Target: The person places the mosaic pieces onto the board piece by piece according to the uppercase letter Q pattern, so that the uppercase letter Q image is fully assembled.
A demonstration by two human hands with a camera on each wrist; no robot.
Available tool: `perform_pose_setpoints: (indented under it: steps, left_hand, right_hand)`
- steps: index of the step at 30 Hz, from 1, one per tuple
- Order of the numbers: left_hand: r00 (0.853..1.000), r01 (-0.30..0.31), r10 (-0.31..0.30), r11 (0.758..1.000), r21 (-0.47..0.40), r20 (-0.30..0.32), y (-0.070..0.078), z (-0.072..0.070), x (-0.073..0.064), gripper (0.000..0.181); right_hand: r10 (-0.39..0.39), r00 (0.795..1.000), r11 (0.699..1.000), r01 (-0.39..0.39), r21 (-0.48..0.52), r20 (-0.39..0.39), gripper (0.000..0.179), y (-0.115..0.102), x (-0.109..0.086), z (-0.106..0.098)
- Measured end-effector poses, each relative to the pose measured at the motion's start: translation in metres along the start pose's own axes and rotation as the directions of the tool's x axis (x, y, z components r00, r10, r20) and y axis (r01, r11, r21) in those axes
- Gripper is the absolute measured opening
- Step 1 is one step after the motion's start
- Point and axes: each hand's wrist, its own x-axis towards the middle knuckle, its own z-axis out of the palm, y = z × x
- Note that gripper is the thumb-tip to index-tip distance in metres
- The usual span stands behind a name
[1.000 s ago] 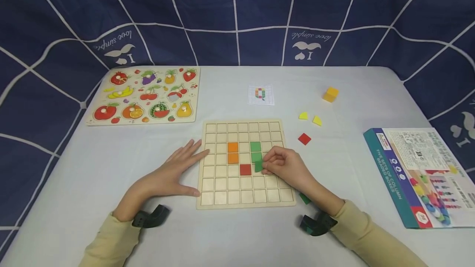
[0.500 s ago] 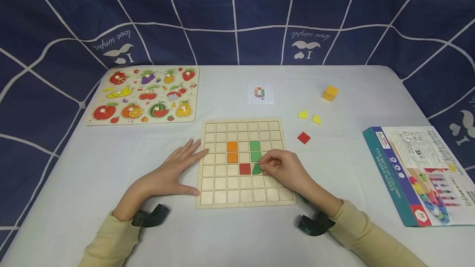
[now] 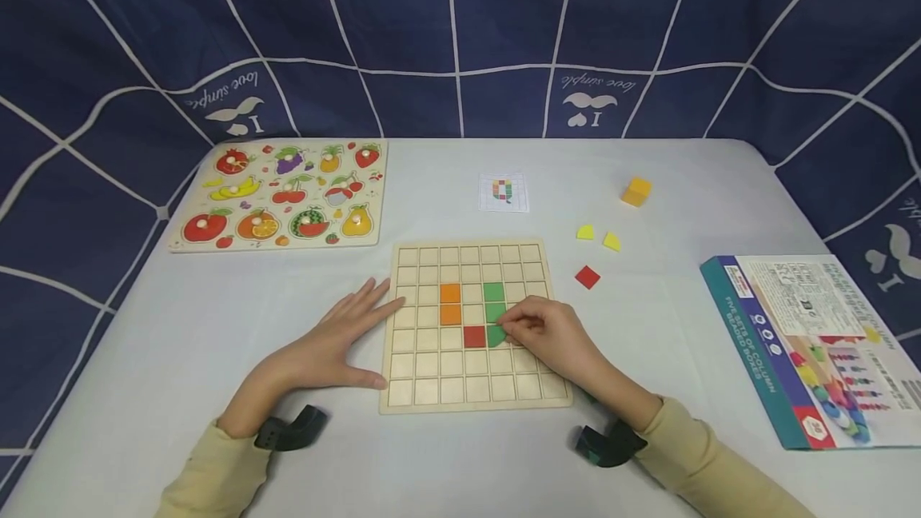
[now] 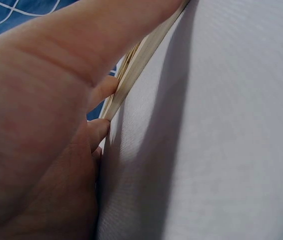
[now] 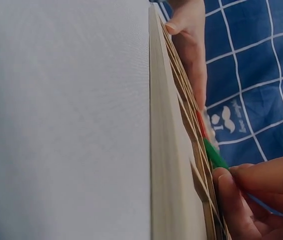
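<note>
A wooden grid board (image 3: 439, 392) lies on the white table in the head view. My left hand (image 3: 331, 346) rests against its left edge, fingers spread and straight. On the board sit two orange square tiles (image 3: 450, 315), two green square tiles (image 3: 493, 292) and one red square tile (image 3: 474, 337). Just right of that red tile, my right hand (image 3: 547, 332) pinches a green tile with a rounded corner (image 3: 495, 336) between thumb and finger. In the right wrist view this green tile (image 5: 213, 154) looks tilted at its cell; whether it is fully seated is unclear.
A fruit knob puzzle (image 3: 288, 197) lies at the back left. Behind the board is a small pattern card (image 3: 504, 193). To the right are two yellow pieces (image 3: 585, 232), a loose red tile (image 3: 587, 277), orange-yellow blocks (image 3: 636, 192) and a cardboard box (image 3: 806, 342).
My right hand has turned the green rounded tile and brought it into the cell beside the red tile. The left hand stays at the board's edge. The head view has tilted slightly.
</note>
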Motion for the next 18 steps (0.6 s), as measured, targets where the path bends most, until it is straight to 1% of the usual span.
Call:
perform_pose_setpoints:
  steps: [5,9,13,16,18]
  left_hand:
    - [1.0,-0.003,0.003,1.0,0.013,-0.002,-0.001,-0.001,0.002,0.107]
    - [1.0,-0.002,0.002,1.0,0.014,-0.005,-0.002,-0.002,0.003,0.107]
    - [1.0,0.002,-0.002,1.0,0.002,-0.004,-0.002,-0.001,0.003,0.107]
    - [1.0,0.007,-0.007,1.0,-0.001,-0.005,-0.002,0.001,0.001,0.108]
    - [1.0,0.009,-0.009,1.0,0.003,-0.008,-0.001,0.001,0.001,0.108]
  right_hand:
    - [-0.008,1.0,1.0,0.008,-0.001,-0.013,0.008,-0.001,0.003,-0.004]
    - [0.003,0.999,1.0,-0.002,0.013,-0.035,0.01,-0.002,0.003,-0.011]
    - [0.037,0.998,0.998,-0.034,0.056,-0.047,0.011,-0.003,-0.002,-0.023]
    - [0.072,0.997,0.994,-0.069,0.089,-0.036,0.013,-0.001,-0.01,-0.036]
    - [0.088,0.996,0.991,-0.086,0.107,-0.016,0.015,0.003,-0.016,-0.046]
